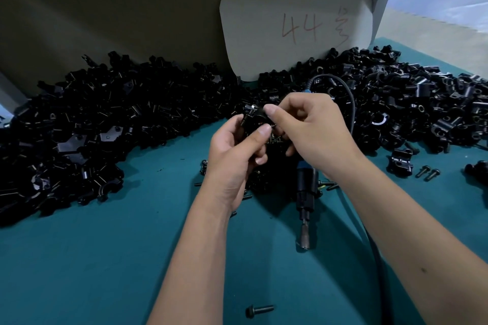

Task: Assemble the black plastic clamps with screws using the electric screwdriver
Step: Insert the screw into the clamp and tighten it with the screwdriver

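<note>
Left hand (232, 155), right hand (311, 132), pinching clamp (254, 113)

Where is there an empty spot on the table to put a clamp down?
The green mat is bare at the near left, below the left heap of black parts and left of the left forearm. It is crowded along the back, and screws litter the mat around the electric screwdriver.

- Small black plastic clamp (254, 113), raised above the teal table.
- Black-and-blue corded electric screwdriver (305, 192), lying flat, bit toward the viewer.
- Black flanged screw (259, 310), lying loose at the near edge.
</note>
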Demonstrator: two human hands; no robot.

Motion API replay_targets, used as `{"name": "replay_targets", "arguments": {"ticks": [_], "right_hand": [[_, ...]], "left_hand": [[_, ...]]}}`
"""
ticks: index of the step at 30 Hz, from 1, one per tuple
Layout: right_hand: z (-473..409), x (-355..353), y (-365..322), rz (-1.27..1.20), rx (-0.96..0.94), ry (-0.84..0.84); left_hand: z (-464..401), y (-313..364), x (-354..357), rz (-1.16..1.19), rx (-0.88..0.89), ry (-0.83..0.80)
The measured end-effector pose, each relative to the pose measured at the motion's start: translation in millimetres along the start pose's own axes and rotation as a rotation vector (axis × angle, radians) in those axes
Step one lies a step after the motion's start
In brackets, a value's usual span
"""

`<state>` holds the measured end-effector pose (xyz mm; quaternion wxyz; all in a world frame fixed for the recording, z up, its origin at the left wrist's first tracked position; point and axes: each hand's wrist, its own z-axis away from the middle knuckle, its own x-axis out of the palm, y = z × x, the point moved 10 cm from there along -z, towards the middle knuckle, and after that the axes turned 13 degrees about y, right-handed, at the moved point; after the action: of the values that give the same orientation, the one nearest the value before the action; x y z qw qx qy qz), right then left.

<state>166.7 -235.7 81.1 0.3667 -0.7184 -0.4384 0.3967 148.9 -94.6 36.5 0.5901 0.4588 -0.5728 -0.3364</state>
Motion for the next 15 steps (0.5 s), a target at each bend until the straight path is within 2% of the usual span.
{"name": "replay_targets", "arguments": {"ticks": [5, 9, 15], "right_hand": [[-1.3, -1.8, -1.2, 0.019, 0.003, -0.012], [-1.0, -4.3, -13.5, 0.090, -0.086, -0.029], [2.0, -0.2, -22.9, 0.172, -0.189, -0.151]], "left_hand": [[-0.5, -2.1, -1.9, -0.051, 0.009, 0.004], [-0.8, -1.7, -2.5, -0.050, -0.002, -0.006], [2.1, -6.3, 1.8, -0.015, -0.100, -0.072]]}}
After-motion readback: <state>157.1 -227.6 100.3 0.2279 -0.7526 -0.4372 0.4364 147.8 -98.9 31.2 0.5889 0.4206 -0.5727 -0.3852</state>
